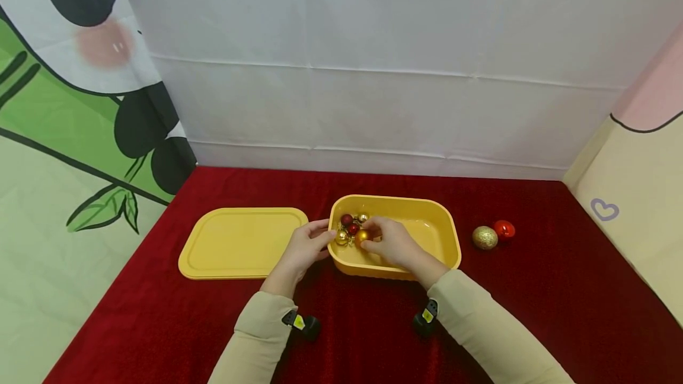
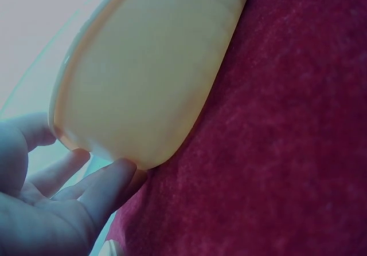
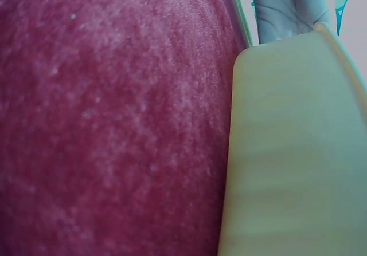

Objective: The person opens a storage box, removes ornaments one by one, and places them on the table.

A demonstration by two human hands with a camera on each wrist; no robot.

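A yellow plastic box stands on the red cloth. At its left end my left hand holds the wall, the thumb at the rim and fingers against the outside; the left wrist view shows those fingers on the end wall. Inside the box my right hand pinches a gold ball ornament between thumb and fingers. Beside it in the left end lie a dark red ball, a bright red ball and gold balls. In the right wrist view the box wall hides the right hand.
A flat yellow lid lies left of the box. To the right, a glittery gold ball and a shiny red ball sit side by side on the cloth. A white fabric backdrop rises behind the table.
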